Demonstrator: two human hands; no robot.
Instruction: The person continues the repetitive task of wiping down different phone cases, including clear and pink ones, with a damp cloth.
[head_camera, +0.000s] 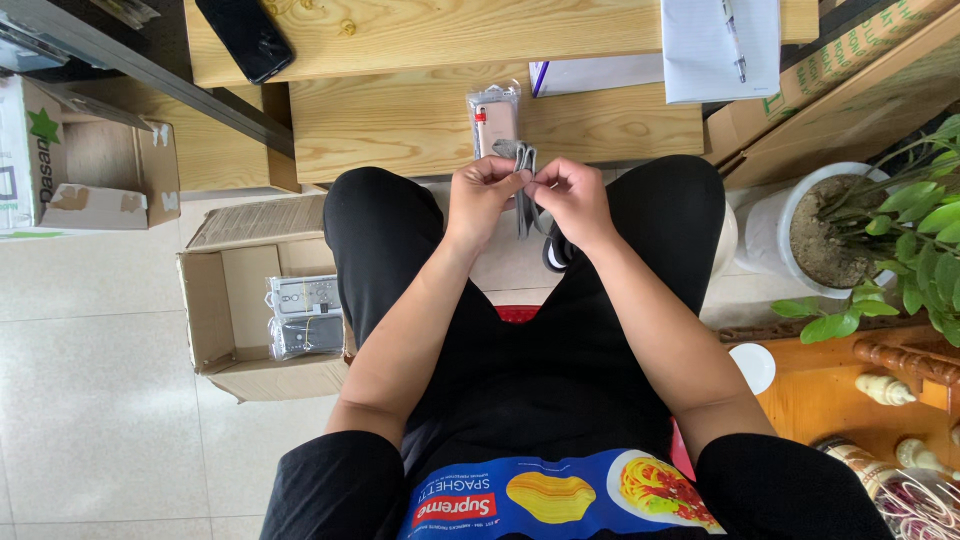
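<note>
Grey cable (524, 190) pinched at its folded top by left hand (483, 197) and right hand (572, 198), near wooden bench (400, 130) front edge | step: bundling, seemingly | next: steady fingertip control, likely

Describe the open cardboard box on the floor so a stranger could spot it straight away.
Start at the person's left knee and look just outside it, down on the pale tiled floor. There sits the brown cardboard box, flaps open. Unlike the white printed carton behind it, it holds small clear-wrapped packets.
</note>
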